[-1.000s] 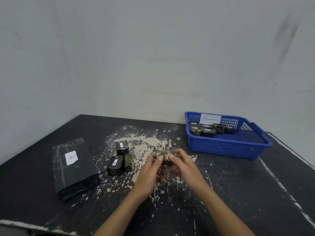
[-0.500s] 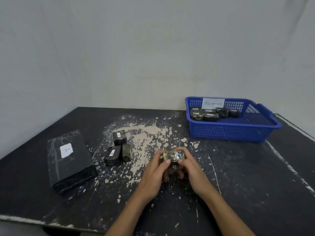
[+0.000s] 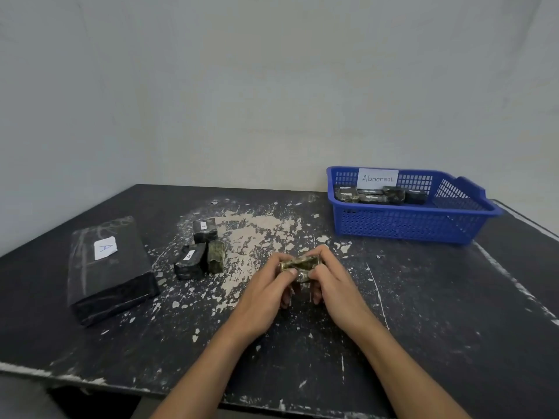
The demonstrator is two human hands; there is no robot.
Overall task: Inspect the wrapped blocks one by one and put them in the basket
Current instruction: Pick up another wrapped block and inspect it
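Block [image 3: 299, 264] lies crosswise, each end pinched by hands [image 3: 266, 293] [image 3: 338, 285].

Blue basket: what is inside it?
The blue basket holds a row of dark wrapped blocks along its far wall, below a paper label reading Abnormal. Its near wall covers the front of the floor, so anything there is unseen.

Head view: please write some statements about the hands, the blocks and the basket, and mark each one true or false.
1. The left hand and the right hand both grip one wrapped block. True.
2. The blue basket is empty. False: other blocks lie in it.
3. The basket's label reads "Normal". False: it reads "Abnormal".
4. Three loose blocks sit on the table, left of the hands. True.
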